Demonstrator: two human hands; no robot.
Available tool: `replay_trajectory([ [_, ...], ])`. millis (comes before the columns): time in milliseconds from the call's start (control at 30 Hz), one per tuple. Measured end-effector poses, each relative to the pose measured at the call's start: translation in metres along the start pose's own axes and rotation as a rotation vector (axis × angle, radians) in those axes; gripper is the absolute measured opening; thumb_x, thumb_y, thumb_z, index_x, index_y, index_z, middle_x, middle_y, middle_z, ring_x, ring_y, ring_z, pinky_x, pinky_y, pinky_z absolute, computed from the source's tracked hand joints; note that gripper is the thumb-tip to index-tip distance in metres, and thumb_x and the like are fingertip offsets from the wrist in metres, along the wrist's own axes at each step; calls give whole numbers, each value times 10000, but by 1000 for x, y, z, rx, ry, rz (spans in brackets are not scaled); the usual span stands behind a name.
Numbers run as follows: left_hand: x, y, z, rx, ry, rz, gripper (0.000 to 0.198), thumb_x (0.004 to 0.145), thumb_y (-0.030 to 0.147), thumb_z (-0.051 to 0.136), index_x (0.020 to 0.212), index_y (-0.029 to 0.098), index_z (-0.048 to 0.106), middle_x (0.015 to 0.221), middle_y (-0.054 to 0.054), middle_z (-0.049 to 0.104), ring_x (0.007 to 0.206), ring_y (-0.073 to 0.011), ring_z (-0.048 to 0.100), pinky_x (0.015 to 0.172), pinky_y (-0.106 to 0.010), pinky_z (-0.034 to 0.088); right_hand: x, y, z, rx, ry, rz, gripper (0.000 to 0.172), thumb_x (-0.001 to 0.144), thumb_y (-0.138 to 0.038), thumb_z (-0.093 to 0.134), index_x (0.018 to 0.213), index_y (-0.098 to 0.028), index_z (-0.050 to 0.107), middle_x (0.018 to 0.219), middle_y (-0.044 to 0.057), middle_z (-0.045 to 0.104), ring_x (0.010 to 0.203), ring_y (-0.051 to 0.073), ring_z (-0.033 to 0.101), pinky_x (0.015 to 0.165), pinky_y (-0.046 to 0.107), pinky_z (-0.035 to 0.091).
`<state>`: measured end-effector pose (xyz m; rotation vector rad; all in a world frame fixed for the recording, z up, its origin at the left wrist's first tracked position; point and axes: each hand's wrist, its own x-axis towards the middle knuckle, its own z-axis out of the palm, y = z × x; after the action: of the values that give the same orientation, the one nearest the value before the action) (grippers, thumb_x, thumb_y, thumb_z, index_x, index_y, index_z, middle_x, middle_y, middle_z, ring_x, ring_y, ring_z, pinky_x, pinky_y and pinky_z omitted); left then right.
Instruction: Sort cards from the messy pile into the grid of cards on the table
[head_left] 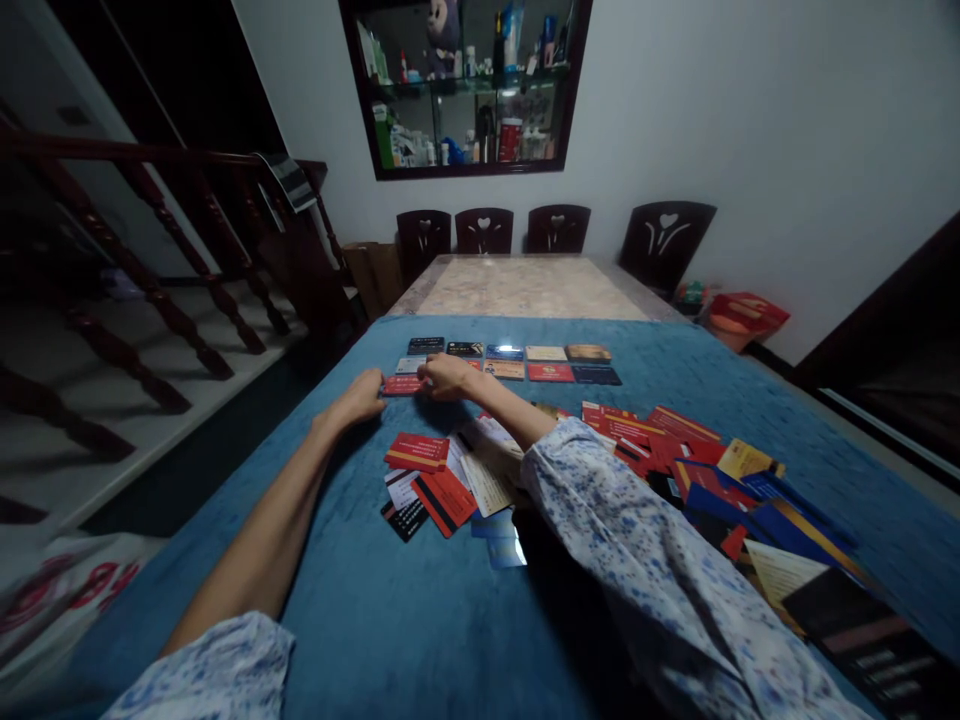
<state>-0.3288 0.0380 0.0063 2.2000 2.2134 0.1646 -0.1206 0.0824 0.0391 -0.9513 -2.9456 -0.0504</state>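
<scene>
A red card [401, 386] lies on the blue cloth at the left end of a new row, between my two hands. My left hand [365, 394] is closed, its fingertips at the card's left edge. Bent over the right edge, the fingers of my right hand [445, 379] pinch the card and partly hide it. Just behind are two rows of cards, among them a light blue card [409, 365], a black card [426, 345], a red card [550, 372] and a dark blue card [596, 375].
Nearer me lies a loose pile with a red-orange card [445, 502] and a white card [487, 482]. More cards and folders, including a blue folder [806, 535], spread to the right under my sleeve. Chairs [484, 232] stand beyond the table; a railing [157, 215] runs left.
</scene>
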Motion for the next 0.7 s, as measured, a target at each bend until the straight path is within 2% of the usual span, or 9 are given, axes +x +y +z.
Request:
replay_trajectory([
  [200,-18,9,3,4,21,17,230,728,165,593,956,185,574,1039,-111,643,1015,-269,623,899,-342,504,-34,-8,0,41,22,-28,356,876,-216,583,1217,-201,682,1222,106,665,1093,251,622,799,305,465],
  [333,-35,20,1,-26,14,77,214,763,185,567,975,177,600,1073,-123,637,997,-265,641,886,-338,509,-56,-18,3,66,50,-122,321,884,-221,593,1189,-206,691,1208,104,670,1130,257,587,810,324,452],
  [567,-64,35,-7,-124,-30,236,191,752,177,547,906,178,659,1042,-85,667,966,-229,638,912,-329,499,-84,-37,20,66,31,-248,314,936,-428,586,1126,-207,701,1228,109,650,1110,264,550,806,354,425],
  [700,-72,39,-9,-172,-72,326,214,748,184,536,892,185,696,999,-66,697,976,-227,634,917,-332,486,-98,-43,24,104,26,-249,333,947,-470,573,1112,-207,696,1225,109,645,1094,254,544,820,358,407],
])
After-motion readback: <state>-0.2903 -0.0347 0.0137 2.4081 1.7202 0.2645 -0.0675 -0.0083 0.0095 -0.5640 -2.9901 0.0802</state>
